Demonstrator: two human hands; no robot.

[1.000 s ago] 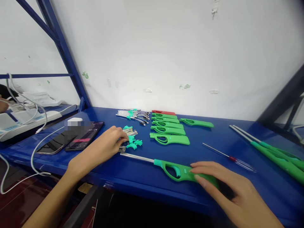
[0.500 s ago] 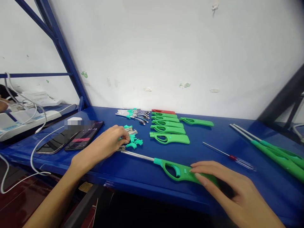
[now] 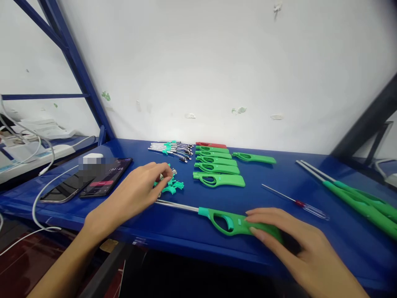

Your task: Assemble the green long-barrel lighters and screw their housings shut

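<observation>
A green gas lighter (image 3: 240, 222) with a long metal barrel lies across the front of the blue table. My right hand (image 3: 297, 244) grips its handle end between thumb and fingers. Near the barrel's tip, my left hand (image 3: 139, 182) is closed in a pinch above a small pile; what the fingertips hold is mostly hidden. Teal plastic triggers (image 3: 173, 186) and small metal pieces (image 3: 173, 171) make up that pile, partly covered by the hand. Behind it are metal barrels (image 3: 166, 147) with teal parts and wires. Several green handle shells (image 3: 220, 179) lie in a column to their right.
A red handle shell (image 3: 211, 145) tops the column, and another green shell (image 3: 254, 158) lies apart. A clear-handled screwdriver (image 3: 299, 203) and two more lighters (image 3: 356, 198) are on the right. Two phones (image 3: 107, 178), a white case (image 3: 93, 158) and a cable occupy the left.
My left hand has lifted slightly from the pile, its fingers still pinched. The right hand stays on the lighter. The whole view has shifted a little.
</observation>
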